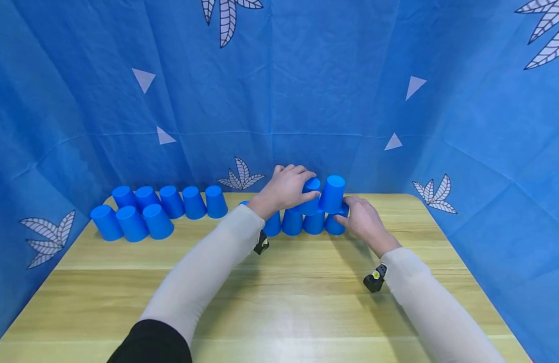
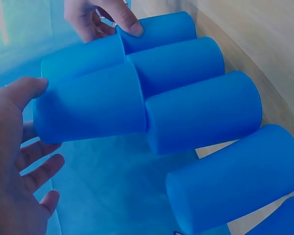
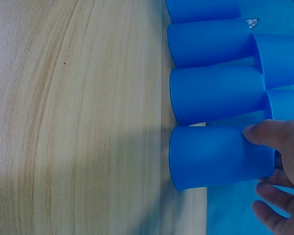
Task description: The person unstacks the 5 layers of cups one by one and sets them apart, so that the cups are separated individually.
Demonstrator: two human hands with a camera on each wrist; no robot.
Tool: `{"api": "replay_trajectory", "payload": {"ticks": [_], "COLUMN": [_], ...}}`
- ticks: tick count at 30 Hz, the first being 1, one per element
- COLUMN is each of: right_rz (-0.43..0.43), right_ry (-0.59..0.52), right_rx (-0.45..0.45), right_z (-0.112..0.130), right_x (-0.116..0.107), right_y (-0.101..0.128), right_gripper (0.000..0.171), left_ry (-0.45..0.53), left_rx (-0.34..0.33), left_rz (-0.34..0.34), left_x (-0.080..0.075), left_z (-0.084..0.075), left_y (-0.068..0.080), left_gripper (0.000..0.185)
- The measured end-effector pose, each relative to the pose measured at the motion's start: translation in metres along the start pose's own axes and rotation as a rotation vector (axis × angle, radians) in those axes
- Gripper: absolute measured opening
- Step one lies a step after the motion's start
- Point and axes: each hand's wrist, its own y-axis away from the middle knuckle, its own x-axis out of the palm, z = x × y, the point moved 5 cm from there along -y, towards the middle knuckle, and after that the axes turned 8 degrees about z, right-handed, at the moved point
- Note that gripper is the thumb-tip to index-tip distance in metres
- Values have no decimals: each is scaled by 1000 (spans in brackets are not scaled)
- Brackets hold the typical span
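Note:
Upside-down blue cups stand in a two-tier stack at the back of the table. My left hand (image 1: 286, 186) holds an upper-tier cup (image 2: 90, 105) near its base, thumb on one side and a finger on the other. Beside it is a second upper cup (image 1: 333, 194), its rim touching the held one. At the right end of the lower row, my right hand (image 1: 363, 219) grips a cup (image 3: 220, 156) by its upper part. The other lower cups (image 1: 292, 222) stand in line leftward, partly hidden by the left forearm.
Several more upturned cups stand at the back left, in a rear row (image 1: 194, 203) and a shorter front row (image 1: 133, 224). A blue patterned cloth (image 1: 334, 101) surrounds the wooden table (image 1: 306, 302) behind and at the sides.

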Motion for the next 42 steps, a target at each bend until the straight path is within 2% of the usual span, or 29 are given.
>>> {"api": "replay_trajectory", "payload": {"ticks": [4, 9, 15, 20, 31, 37, 42], "right_rz": [11, 20, 14, 15, 18, 22, 21], "right_ry": [-9, -25, -24, -33, -50, -46, -37], "right_rx": [10, 19, 19, 18, 37, 40, 38], "right_z": [0, 0, 1, 0, 0, 1, 2], "right_x": [0, 0, 0, 1, 0, 2, 2], "right_y": [-1, 0, 1, 0, 4, 4, 4], "right_gripper": [55, 55, 55, 56, 57, 59, 59], "left_ry": [2, 16, 20, -4, -38, -71, -61], "left_rx": [-6, 20, 26, 21, 17, 31, 17], "left_rz": [10, -45, -108, -139, -185, -255, -293], "left_x": [-1, -8, -21, -26, -23, -16, -10], "left_z": [0, 2, 10, 19, 42, 55, 67], "left_y": [0, 9, 30, 49, 92, 115, 134], "left_gripper": [58, 55, 54, 54, 54, 51, 51]}}
